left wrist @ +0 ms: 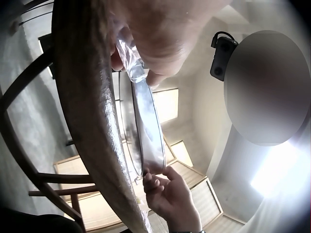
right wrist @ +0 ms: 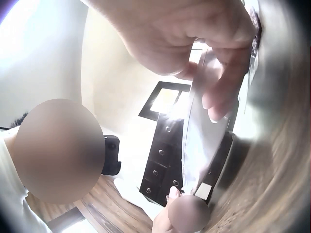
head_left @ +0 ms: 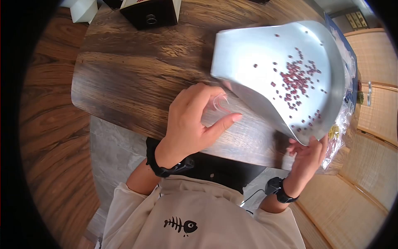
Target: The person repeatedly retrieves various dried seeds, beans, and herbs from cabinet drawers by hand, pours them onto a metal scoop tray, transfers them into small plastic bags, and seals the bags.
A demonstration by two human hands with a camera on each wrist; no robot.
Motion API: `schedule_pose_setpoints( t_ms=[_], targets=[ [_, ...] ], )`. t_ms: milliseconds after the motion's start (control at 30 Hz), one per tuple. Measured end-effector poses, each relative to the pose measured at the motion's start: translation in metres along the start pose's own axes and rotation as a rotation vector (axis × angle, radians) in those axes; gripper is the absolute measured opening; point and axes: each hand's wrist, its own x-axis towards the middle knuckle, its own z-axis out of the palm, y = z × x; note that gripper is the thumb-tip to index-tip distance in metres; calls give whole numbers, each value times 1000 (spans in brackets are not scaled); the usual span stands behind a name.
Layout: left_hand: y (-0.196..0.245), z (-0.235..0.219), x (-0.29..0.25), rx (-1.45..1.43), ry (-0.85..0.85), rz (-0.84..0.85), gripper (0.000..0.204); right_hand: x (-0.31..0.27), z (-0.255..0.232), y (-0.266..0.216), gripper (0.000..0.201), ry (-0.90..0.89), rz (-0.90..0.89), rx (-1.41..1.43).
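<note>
A shiny metal scoop pan (head_left: pixel 240 45), with a flat open mouth to the left and a raised curved wall at right, lies over the wooden table. Many small dark red beans (head_left: pixel 295 81) are gathered in its right half, with a few scattered singly. My right hand (head_left: pixel 306 161) grips the pan's near right rim, thumb and fingers on either side of the wall. Below the pan's mouth, my left hand (head_left: pixel 188 118) holds a small clear plastic container (head_left: pixel 219 103) between thumb and fingers. Its clear wall (left wrist: pixel 130 58) also shows in the left wrist view, beside the pan's edge.
Crinkled clear plastic packaging (head_left: pixel 342 124) lies along the right of the table, beyond the pan. A black box with a ring pull (head_left: pixel 153 18) stands at the back left, near a white faceted object (head_left: pixel 83 11). The table's front edge (head_left: pixel 124 128) runs close to my body.
</note>
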Motion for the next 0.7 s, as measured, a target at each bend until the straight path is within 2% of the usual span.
schedule_pose_setpoints(
  t_ms=[133, 200, 233, 433, 567, 700],
  targets=[
    [1, -1, 3, 14, -35, -44, 43, 3, -27, -5, 56, 73, -56, -9],
    [0, 4, 4, 53, -26, 10, 47, 3, -36, -8, 57, 65, -104, -104],
    [0, 3, 3, 53, -27, 10, 47, 1, -36, -8, 60, 126, -103, -135],
    [2, 1, 3, 117, -71, -9, 52, -1, -49, -4, 62, 13, -108, -60],
    [2, 1, 2, 128, -92, -3, 54, -3, -47, -4, 63, 17, -108, -71],
    [3, 0, 2, 110, -114, -37, 54, -4, -41, -3, 59, 59, -187, -88]
  ],
)
